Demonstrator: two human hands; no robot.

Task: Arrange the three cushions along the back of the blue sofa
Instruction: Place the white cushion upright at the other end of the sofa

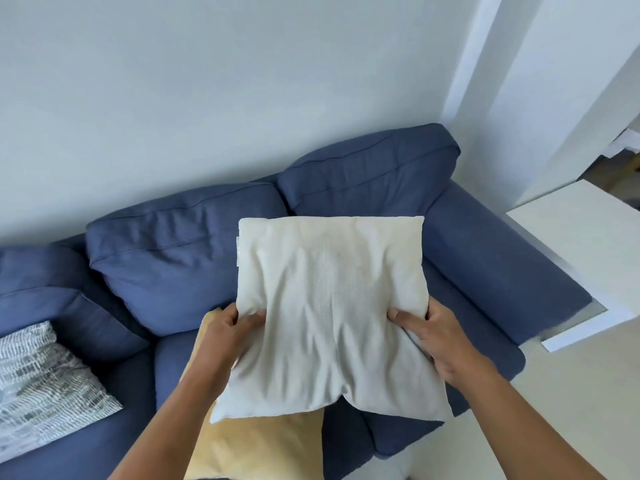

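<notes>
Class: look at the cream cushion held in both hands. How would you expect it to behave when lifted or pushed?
The cream cushion looks soft and floppy: its fabric creases deeply where the left hand and right hand pinch its sides. It is probably light, since fingers alone hold it up. It seems unlikely to roll, being flat.

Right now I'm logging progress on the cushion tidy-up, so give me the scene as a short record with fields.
held item: cream cushion, lifted above the seat
left hand: gripping the cushion's left edge
right hand: gripping its right edge
yellow cushion: lying on the seat, partly under the cream one
patterned cushion: lying on the seat at far left
blue sofa: against the wall
cushions placed along the back: none yet
beside sofa: white table at its right arm
</notes>
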